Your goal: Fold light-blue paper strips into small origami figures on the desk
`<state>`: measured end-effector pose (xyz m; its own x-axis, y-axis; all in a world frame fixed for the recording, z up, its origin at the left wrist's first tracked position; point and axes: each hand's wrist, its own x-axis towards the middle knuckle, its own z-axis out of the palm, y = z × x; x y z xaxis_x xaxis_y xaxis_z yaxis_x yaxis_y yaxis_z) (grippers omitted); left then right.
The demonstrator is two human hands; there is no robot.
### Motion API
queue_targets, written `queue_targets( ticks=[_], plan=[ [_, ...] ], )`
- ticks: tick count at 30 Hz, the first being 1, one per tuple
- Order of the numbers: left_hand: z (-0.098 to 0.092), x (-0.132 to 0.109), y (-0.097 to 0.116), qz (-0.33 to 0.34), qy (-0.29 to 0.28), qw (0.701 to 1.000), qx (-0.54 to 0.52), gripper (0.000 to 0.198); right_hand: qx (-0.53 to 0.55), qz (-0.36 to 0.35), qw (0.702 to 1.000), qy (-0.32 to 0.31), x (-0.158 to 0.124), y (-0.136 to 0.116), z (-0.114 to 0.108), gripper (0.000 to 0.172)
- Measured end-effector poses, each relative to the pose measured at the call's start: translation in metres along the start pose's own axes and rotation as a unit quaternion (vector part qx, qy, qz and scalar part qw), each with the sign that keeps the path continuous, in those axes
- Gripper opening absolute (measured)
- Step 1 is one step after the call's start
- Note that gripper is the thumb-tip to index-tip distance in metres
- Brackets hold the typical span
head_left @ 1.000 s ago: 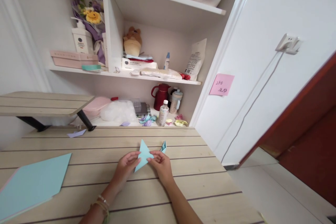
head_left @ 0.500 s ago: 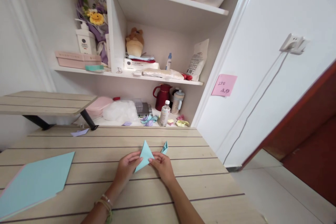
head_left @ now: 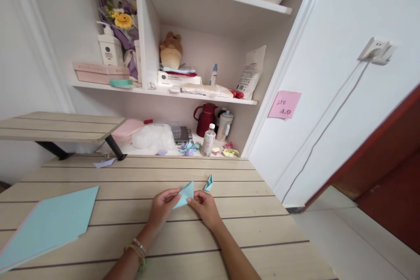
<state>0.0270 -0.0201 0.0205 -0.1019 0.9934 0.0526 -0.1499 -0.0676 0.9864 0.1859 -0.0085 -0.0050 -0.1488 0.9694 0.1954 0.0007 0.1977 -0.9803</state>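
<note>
A folded piece of light blue paper point(head_left: 185, 194) is held up between my two hands, low over the wooden table. My left hand point(head_left: 163, 205) pinches its left side between thumb and fingers. At its right edge my right hand point(head_left: 204, 206) grips it the same way, thumb in front and fingers curled behind. Just beyond my right hand, a small folded light blue paper boat point(head_left: 209, 183) lies on the table. My fingers hide parts of the paper's edges.
A stack of light blue and pink paper sheets point(head_left: 52, 221) lies at left on the table point(head_left: 262, 236). Behind it stands a small raised shelf point(head_left: 59, 126). A clear bottle point(head_left: 208, 141), a red jug point(head_left: 206, 120) and several colourful folded papers point(head_left: 189, 148) line the back.
The paper has been turned in my hands: its peak now points up to the right, and it looks smaller. The view has shifted slightly, and the small boat shows more fully.
</note>
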Motion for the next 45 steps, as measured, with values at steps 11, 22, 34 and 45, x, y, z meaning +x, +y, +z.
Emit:
queue_targets(
  ticks=[11, 22, 34, 45],
  plan=[
    [-0.003, 0.003, -0.004, -0.001, -0.001, 1.000, -0.001, 0.030, -0.003, 0.027, 0.999, -0.033, 0.000, 0.002, -0.002, 0.028],
    [-0.004, 0.002, -0.004, 0.040, -0.039, 0.998, 0.038, 0.045, -0.086, -0.040, 0.995, 0.003, 0.002, 0.007, -0.003, 0.020],
    [-0.009, 0.000, -0.002, 0.079, -0.127, 0.988, 0.045, 0.048, -0.007, -0.020, 0.999, 0.037, 0.000, 0.000, -0.001, 0.022],
    [-0.001, 0.001, -0.010, 0.075, -0.060, 0.994, 0.058, 0.012, 0.004, -0.011, 0.999, 0.044, 0.001, 0.002, 0.002, 0.028]
  ],
)
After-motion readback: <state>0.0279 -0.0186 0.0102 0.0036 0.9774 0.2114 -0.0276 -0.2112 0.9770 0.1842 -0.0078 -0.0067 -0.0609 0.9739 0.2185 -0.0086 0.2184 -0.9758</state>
